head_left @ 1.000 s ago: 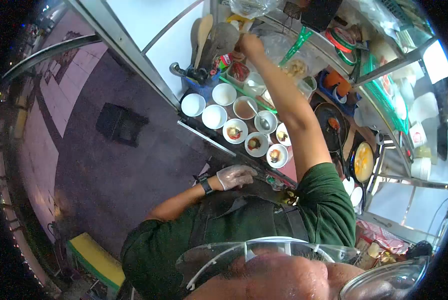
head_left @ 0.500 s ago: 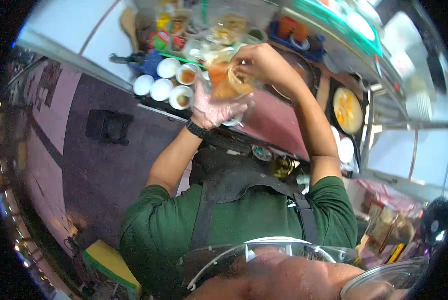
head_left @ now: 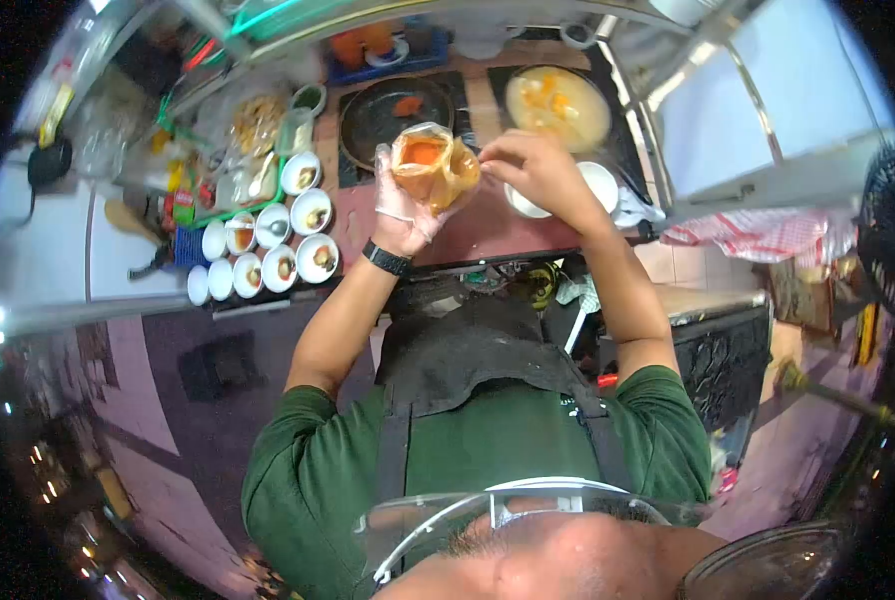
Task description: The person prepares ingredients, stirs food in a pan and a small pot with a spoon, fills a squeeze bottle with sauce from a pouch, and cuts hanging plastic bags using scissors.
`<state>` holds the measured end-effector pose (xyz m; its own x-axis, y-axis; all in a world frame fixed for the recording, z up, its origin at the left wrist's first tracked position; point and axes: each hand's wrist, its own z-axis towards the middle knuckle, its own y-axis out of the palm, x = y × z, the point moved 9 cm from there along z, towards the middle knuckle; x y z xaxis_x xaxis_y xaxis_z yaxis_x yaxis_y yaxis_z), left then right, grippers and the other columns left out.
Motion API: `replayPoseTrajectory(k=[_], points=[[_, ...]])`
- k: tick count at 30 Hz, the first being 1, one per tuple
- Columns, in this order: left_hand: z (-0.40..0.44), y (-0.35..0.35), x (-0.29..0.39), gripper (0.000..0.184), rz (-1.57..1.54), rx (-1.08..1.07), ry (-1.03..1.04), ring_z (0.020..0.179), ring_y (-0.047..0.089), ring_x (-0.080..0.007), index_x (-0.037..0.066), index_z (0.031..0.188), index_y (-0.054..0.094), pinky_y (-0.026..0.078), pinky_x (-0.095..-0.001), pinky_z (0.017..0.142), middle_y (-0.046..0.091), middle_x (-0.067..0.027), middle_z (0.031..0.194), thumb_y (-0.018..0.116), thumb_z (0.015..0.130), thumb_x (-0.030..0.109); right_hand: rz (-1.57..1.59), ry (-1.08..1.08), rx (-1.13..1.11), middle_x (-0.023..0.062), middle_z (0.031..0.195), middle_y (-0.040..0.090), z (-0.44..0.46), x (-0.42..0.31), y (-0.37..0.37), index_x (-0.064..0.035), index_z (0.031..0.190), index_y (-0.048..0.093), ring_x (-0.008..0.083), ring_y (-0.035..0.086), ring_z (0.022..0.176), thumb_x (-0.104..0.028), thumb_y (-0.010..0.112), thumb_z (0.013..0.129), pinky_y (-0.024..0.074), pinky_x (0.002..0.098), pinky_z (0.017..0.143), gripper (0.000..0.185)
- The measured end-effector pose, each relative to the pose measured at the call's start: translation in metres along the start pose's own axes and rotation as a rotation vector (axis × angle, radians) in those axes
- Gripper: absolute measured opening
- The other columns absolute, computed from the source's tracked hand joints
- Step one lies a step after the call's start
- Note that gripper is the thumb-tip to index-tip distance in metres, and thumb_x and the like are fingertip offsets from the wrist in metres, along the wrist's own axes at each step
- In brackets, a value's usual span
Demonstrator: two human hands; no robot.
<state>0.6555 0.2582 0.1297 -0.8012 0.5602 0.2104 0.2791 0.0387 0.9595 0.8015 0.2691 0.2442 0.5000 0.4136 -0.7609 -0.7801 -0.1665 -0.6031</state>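
Note:
My left hand [head_left: 404, 212], in a clear plastic glove, holds up a clear plastic bag [head_left: 430, 178] with orange contents. The bag's mouth is open toward the top. Beside the bag's right edge is my right hand [head_left: 536, 175], bare, its fingers bent and close together near the plastic; whether they pinch it I cannot make out. Under and beyond my hands lies a reddish board [head_left: 468, 235]. Behind the bag sits a dark round pan [head_left: 368, 110] with a small orange-red heap in it. White bowls [head_left: 317, 258], several with small portions inside, stand in rows to the left.
A second pan [head_left: 558, 108] holds a pale yellow mixture at the back right. White bowls [head_left: 599, 186] sit below it, partly behind my right hand. A blue basket [head_left: 418, 52] stands at the back. A red-and-white cloth [head_left: 758, 236] hangs at the right.
The view has swung right toward the pans. My right hand came back from the far shelf area and moved off the bag's top to its side. My left hand rose from near my body and took the bag.

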Motion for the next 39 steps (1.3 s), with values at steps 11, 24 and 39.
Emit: replayPoseTrajectory(k=[11,24,39], points=[[0.114,0.039,-0.055,0.086,0.178,-0.04,-0.094,0.127,0.054,-0.0371,0.016,0.144,0.045,0.046,-0.0574,0.105,0.053,-0.0147,0.141,0.036,0.089,0.081,-0.043,0.089,0.432,0.0084,0.087,0.07,-0.029,0.101,-0.075,-0.0076,0.096,0.074,0.0214,0.062,0.08,-0.012,0.067,0.089,0.05,0.0342,0.077,0.011],[0.19,0.022,-0.047,0.076,0.257,0.033,0.017,0.122,0.059,-0.0328,0.014,0.138,0.051,0.05,-0.0523,0.101,0.059,-0.0107,0.136,0.036,0.094,0.074,-0.162,0.162,0.616,0.011,0.092,0.071,-0.024,0.139,-0.141,-0.009,0.092,0.075,0.032,0.064,0.092,-0.014,0.072,0.084,0.0499,0.0389,0.086,0.009],[0.23,0.011,-0.027,0.078,0.223,0.045,0.062,0.124,0.057,-0.0352,0.014,0.142,0.047,0.049,-0.0552,0.102,0.057,-0.0127,0.138,0.031,0.095,0.074,0.463,0.429,0.616,0.0037,0.091,0.07,0.007,0.247,-0.125,-0.0019,0.098,0.072,0.0106,0.061,0.08,-0.009,0.064,0.094,0.0474,0.0258,0.075,0.011]])
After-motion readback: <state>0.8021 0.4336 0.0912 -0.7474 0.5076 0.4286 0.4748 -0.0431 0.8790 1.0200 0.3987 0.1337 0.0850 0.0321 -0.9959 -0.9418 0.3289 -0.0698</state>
